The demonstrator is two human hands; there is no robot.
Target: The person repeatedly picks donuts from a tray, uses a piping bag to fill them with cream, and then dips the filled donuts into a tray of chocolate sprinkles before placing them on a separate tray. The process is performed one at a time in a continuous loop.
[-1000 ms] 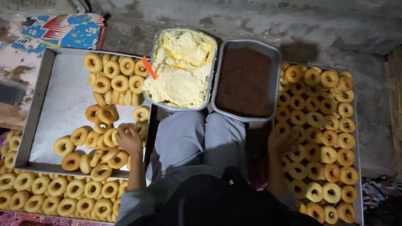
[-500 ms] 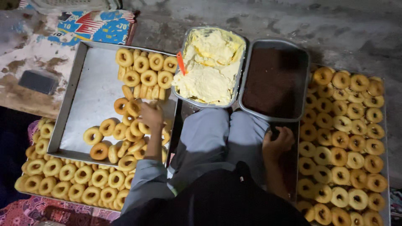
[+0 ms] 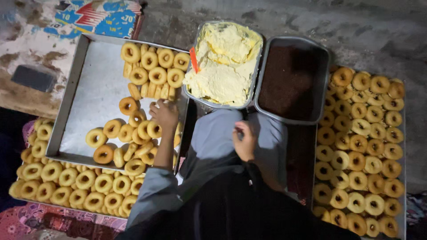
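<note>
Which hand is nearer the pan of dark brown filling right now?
Right. The right hand rests on the lap just below the dark brown pan; the left hand is over the ring tray, beyond the cream pan.

You're over a rough grey concrete floor [image 3: 373, 26], dim light. Patterned pink cloth [image 3: 26, 222] at bottom-left of floor, colourful printed carton [image 3: 95, 18] top-left, peeling patch beside it.

One head-worn camera looks almost straight down from above the person's lap, fairly near. Its view takes in the left hand [image 3: 163, 113], the right hand [image 3: 244, 140], and trays on the floor beyond and beside the fingers.
</note>
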